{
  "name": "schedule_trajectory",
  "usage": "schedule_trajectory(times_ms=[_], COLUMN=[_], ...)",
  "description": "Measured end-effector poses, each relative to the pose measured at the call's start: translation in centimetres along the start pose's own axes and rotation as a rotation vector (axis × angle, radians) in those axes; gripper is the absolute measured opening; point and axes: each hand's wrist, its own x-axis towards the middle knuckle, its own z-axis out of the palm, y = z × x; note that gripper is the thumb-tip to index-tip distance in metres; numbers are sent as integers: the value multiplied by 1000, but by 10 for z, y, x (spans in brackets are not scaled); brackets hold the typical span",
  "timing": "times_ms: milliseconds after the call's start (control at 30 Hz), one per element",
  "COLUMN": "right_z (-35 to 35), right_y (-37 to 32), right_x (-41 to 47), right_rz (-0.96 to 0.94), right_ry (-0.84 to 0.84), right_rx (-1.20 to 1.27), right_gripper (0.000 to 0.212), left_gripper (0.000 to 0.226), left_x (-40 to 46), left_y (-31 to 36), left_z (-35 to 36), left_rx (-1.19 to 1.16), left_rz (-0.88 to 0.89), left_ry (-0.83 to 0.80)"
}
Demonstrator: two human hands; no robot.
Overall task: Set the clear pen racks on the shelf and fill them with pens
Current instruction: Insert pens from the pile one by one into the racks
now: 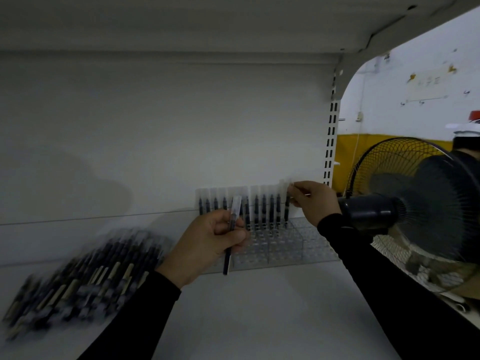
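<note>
Currently the filling step is judged to be in hand. One clear rack [275,245] is set on the shelf [259,307] against the back panel, toward the right upright, and its rear row is taken up by a line of upright pens [263,211] with clear caps. The rows nearer the front are seen to be unfilled. Whether more than one rack stands there cannot be told, since the clear plastic is blurred.

A pen [287,206] at the right end of the rear row is pinched near its cap by the right hand [311,201], fingers curled on it; whether it is already seated in its hole cannot be told. A second pen [231,235] is gripped upright in the left hand [207,245], between thumb and curled fingers, just in front of the rack's left half and apart from it. A loose heap of pens [78,276], badly blurred, lies on the shelf well to the left.

For the next move, it is judged that the right-hand pen must be let go once seated, and the left-hand pen lined up over a free hole and lowered straight, so that neighbouring pens are not knocked. After that, more pens would have to be drawn from the heap.

No brand, label or writing can be read on the pens or rack. A pale sign [428,87] on the far wall beyond a fan [420,193] carries marks too faint to be made out.
</note>
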Motion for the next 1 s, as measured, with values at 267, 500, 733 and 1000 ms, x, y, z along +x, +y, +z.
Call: schedule_trajectory(times_ms=[267, 500, 733, 1000], right_z=[-3, -1, -13, -10], right_y=[-2, 2, -15, -54], right_x=[3, -1, -21, -68], right_rz=[-29, -12, -65, -126], right_ry=[-55, -121, -13, -297], right_rx=[-49, -200, -134, 229], right_gripper=[25, 27, 25, 21], left_gripper=[10, 11, 7, 7], left_x=[1, 1, -1, -5], left_y=[-2, -1, 1, 9], left_z=[0, 0, 2, 22], left_rx=[22, 19, 64, 106], left_rz=[7, 12, 21, 21], left_ry=[-2, 6, 13, -38])
